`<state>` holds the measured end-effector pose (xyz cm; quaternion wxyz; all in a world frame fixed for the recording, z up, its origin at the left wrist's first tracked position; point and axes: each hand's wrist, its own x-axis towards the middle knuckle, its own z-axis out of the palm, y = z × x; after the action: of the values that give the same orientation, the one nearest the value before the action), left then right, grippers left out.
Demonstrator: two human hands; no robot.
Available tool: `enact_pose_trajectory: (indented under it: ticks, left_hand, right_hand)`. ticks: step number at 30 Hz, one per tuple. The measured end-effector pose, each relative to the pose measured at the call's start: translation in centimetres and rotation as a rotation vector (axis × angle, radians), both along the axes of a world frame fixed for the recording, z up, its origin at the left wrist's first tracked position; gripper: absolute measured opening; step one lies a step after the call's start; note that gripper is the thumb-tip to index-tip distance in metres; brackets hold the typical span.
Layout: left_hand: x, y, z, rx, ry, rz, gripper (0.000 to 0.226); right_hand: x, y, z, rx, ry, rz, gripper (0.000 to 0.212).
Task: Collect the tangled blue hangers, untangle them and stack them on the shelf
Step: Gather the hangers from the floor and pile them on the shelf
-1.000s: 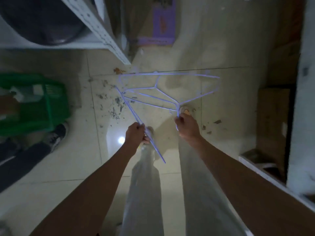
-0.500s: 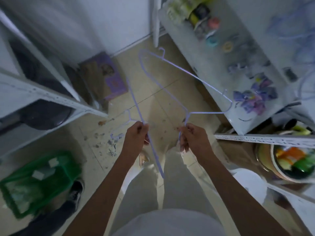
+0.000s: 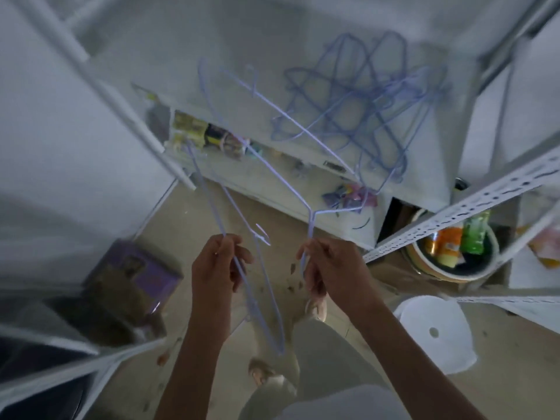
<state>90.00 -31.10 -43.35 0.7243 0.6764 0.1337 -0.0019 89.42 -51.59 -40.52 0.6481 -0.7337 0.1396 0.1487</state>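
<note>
Judging progress as partial: tangled hangers (image 3: 260,165) are held raised, left hand (image 3: 216,268) and right hand (image 3: 330,269) fingers clamped on wires, while a blue heap (image 3: 360,107) is seen lying on the shelf (image 3: 212,56), unstacked.

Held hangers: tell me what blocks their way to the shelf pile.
Nothing visible blocks it. The left hand and right hand grip the held hangers, which are raised in open air just short of the hanger pile on the white shelf.

Thin blue wire hangers (image 3: 274,165) held up, still interlocked; more blue hangers (image 3: 360,98) lie heaped on the white shelf (image 3: 242,34).
</note>
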Motion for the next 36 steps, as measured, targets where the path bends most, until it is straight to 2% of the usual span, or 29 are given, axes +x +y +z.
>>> enact_pose_trajectory:
  ticks: [7, 11, 14, 17, 21, 24, 27, 30, 32, 34, 36]
  left_hand:
    - [7.7, -4.8, 6.1, -0.062, -0.064, 0.002, 0.028]
    - [10.6, -5.4, 10.1, 0.002, -0.145, -0.095, 0.031]
    - [12.6, -4.9, 11.5, 0.02, -0.149, -0.113, 0.031]
    - [15.1, -4.5, 12.1, -0.037, -0.151, -0.157, 0.033]
    - [18.7, -5.3, 12.8, -0.129, -0.136, -0.207, 0.03]
    - [22.0, -6.3, 12.8, -0.258, -0.112, -0.298, 0.028]
    - [26.3, -7.0, 12.3, -0.404, -0.063, -0.433, 0.03]
    - [31.4, -7.4, 10.3, -0.64, 0.049, -0.542, 0.03]
    - [34.9, -8.1, 8.1, -0.758, 0.136, -0.595, 0.027]
    - [38.1, -9.1, 5.1, -0.768, 0.201, -0.624, 0.025]
    - [40.9, -9.9, 2.2, -0.688, 0.267, -0.627, 0.03]
  right_hand:
    - [5.2, -2.4, 7.9, 0.137, -0.016, 0.043, 0.041]
    - [7.8, -3.6, 12.6, 0.249, -0.005, 0.063, 0.038]
    - [9.6, -4.1, 14.0, 0.233, -0.021, 0.074, 0.038]
    - [11.9, -4.8, 13.2, 0.081, -0.049, 0.05, 0.041]
    - [14.7, -7.2, 10.6, -0.237, -0.08, -0.022, 0.042]
    - [17.0, -9.5, 8.3, -0.46, -0.063, -0.114, 0.042]
    - [19.2, -11.6, 6.0, -0.567, -0.025, -0.236, 0.041]
    - [21.8, -12.7, 3.6, -0.633, 0.03, -0.34, 0.04]
    - [23.4, -12.8, 2.0, -0.758, 0.093, -0.369, 0.04]
    - [24.7, -12.5, 0.3, -0.897, 0.15, -0.391, 0.041]
    - [25.8, -12.4, -1.1, -0.963, 0.172, -0.417, 0.041]
